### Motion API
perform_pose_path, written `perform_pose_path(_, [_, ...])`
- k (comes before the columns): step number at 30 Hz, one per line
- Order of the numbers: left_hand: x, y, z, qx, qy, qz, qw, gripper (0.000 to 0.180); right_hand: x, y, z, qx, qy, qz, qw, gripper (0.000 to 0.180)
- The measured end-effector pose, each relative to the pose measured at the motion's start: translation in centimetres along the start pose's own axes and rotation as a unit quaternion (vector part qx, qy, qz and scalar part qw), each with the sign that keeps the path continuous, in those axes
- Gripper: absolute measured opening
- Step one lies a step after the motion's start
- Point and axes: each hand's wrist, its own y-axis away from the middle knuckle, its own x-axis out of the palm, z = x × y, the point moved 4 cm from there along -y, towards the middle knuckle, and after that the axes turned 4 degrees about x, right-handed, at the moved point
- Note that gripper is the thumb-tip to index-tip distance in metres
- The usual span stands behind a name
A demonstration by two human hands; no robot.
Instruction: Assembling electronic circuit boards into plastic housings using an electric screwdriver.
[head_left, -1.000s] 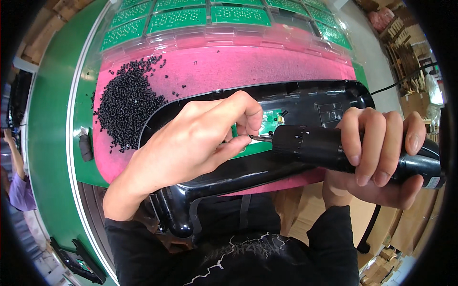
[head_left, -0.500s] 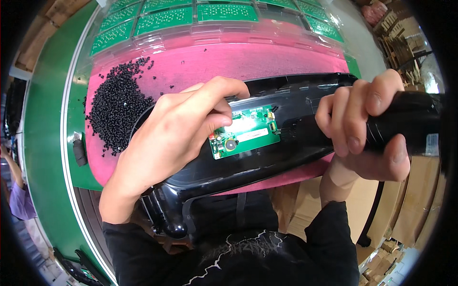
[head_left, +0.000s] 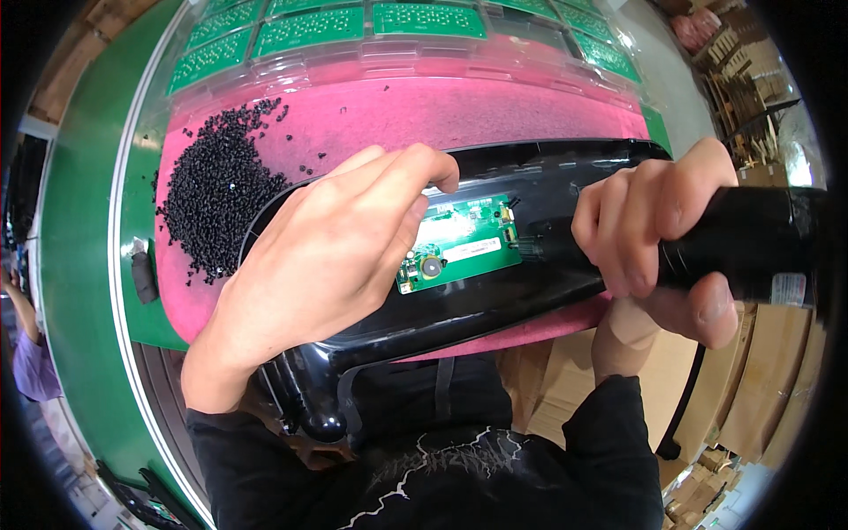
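Observation:
My right hand [head_left: 658, 234] grips a thick black cylindrical powered screwdriver [head_left: 751, 238], held nearly level from the right. Its working end is hard to make out against the dark plastic. Below it lies a long black plastic housing [head_left: 477, 314], with a green circuit board [head_left: 464, 256] inside bearing a white label and a round component. My left hand [head_left: 322, 238] is bent over the board's left end, fingers curled and thumb tip at its upper edge. The palm and lower fingers hide part of board and housing; whatever those fingers may hold cannot be seen.
A pile of small black screw-like pieces [head_left: 221, 194] lies left on the pink mat [head_left: 380, 110], some scattered. Clear trays [head_left: 402, 66] of green boards [head_left: 428, 19] stand at the far side. Cardboard [head_left: 768, 380] is at lower right; another person's purple sleeve [head_left: 35, 367] shows far left.
The right hand and screwdriver have shifted slightly left. My left hand's thumb has drawn back and less of the board's left end shows.

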Motion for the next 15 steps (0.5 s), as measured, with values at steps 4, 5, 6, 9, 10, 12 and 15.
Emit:
perform_pose_path(4, [0.0,0.3,0.8,0.032,0.009,-0.019,0.999,0.016,0.6,-0.6,-0.8,-0.012,-0.045,0.127,0.991,0.040])
perform_pose_path(5, [-0.1,0.2,0.8,0.057,0.003,-0.018,0.998,0.016,0.7,-0.6,-0.9,-0.005,-0.054,0.122,0.991,0.039])
perform_pose_path(6, [-0.1,0.3,0.7,0.082,-0.004,-0.018,0.996,0.016,0.7,-0.6,-0.9,-0.004,-0.054,0.123,0.991,0.039])
perform_pose_path(9, [0.3,0.0,0.5,0.050,0.017,0.000,0.999,0.016,0.4,-0.4,-0.6,0.001,-0.055,0.116,0.992,0.040])
perform_pose_path(10, [0.2,0.2,0.5,0.046,0.014,0.000,0.999,0.016,0.5,-0.5,-0.8,0.001,-0.052,0.125,0.991,0.041])
perform_pose_path(12, [0.3,0.6,1.0,-0.028,0.034,0.042,0.998,0.016,0.5,-0.6,-1.4,0.002,-0.052,0.135,0.989,0.042])
perform_pose_path(15, [-0.1,0.3,0.0,-0.028,0.032,0.062,0.997,0.019,-0.1,-0.1,0.3,-0.070,-0.050,0.125,0.988,0.040])
